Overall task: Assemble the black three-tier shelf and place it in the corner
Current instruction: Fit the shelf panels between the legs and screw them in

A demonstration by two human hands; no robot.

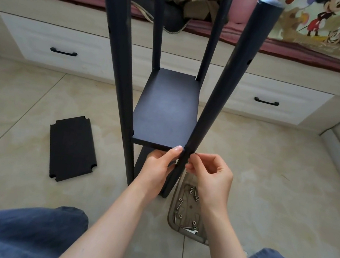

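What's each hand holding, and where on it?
Left hand grips the mounted shelf board at its near right corner, thumb on top. Right hand pinches at the near right post beside that corner; whether it holds a screw cannot be told.

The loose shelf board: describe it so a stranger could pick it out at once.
Start at the half-built black frame standing on the tiled floor before the white drawers. Left of it the loose shelf board lies flat. Unlike the fitted shelf, it sits between no posts, its notched corners bare.
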